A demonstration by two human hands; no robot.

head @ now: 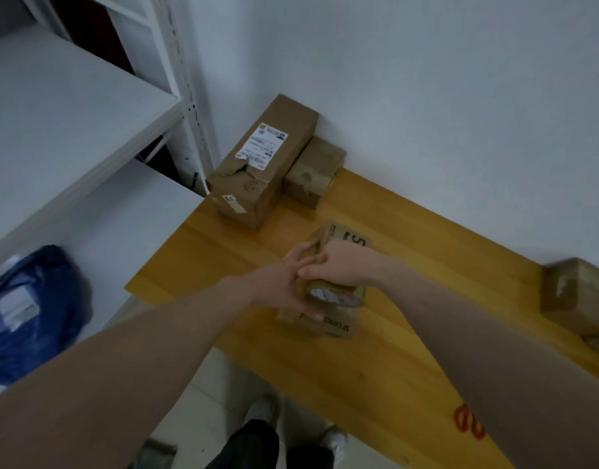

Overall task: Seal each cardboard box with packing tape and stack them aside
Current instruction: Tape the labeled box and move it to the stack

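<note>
White wall, white shelving unit (88, 137) at left, yellow wooden tabletop (376, 374) in the corner. Small printed cardboard box (338, 324) at mid-tabletop, long axis running from the near edge toward the wall, largely covered by both hands. Left hand (281, 282): fingers spread, pressing on the box top. Right hand (338, 265): curled around a roll of packing tape (335, 294), held on the box with its core facing the viewer; the hands touch each other. Whether a strip is drawn out is hard to tell. Long labelled box (261, 164) in the far corner, axis pointing into the corner; smaller taped box (315, 170) beside it, touching. Another taped box (579, 296) at right edge. Blue bag (34, 313) on the lower shelf.
</note>
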